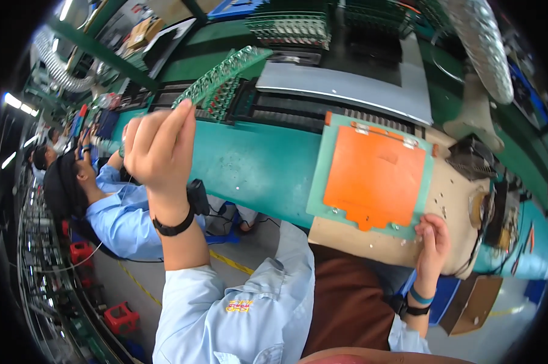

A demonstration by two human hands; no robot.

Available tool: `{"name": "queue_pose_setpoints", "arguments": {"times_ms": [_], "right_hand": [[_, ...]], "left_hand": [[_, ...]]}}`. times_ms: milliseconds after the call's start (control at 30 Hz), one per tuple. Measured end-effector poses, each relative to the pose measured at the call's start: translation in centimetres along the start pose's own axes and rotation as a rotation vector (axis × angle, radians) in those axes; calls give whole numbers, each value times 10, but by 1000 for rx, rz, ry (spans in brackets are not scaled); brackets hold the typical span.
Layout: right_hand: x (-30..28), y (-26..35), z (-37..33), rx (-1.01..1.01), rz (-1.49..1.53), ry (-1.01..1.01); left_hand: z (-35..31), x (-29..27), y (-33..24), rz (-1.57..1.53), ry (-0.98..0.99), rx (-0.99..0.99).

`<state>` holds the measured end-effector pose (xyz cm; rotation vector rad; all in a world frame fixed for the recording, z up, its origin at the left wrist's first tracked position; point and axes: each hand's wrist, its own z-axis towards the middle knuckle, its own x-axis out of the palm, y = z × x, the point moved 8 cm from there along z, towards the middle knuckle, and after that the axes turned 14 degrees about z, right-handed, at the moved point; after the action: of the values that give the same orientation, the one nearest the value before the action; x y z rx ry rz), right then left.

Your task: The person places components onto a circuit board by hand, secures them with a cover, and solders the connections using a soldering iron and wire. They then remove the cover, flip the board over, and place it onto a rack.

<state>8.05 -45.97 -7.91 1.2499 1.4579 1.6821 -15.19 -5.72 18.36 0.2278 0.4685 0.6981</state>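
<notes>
My left hand is raised over the bench's left part, its thumb and fingers pinching the end of a long green circuit board. The board slants up and away to the right, with rows of small parts along it. My right hand is at the near right corner of a pale green fixture, fingers curled against its edge. An orange plate lies on the fixture beneath metal clips at the far side. My right thumb's exact contact with the fixture is hard to see.
Brown board lies under the fixture, with small bits scattered on it. Behind runs a conveyor track beside a grey panel. Racked circuit boards stand farther back. A co-worker sits close on the left. A silver duct hangs at upper right.
</notes>
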Motion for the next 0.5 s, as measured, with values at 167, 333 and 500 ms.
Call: {"name": "queue_pose_setpoints", "arguments": {"times_ms": [167, 333, 500], "right_hand": [[7, 7, 2, -13, 1, 22], [52, 33, -15, -21, 26, 141], [86, 52, -40, 38, 222, 354]], "left_hand": [[-20, -48, -47, -114, -78, 185], [-48, -73, -102, -288, -61, 349], [-71, -84, -154, -465, -132, 410]]}}
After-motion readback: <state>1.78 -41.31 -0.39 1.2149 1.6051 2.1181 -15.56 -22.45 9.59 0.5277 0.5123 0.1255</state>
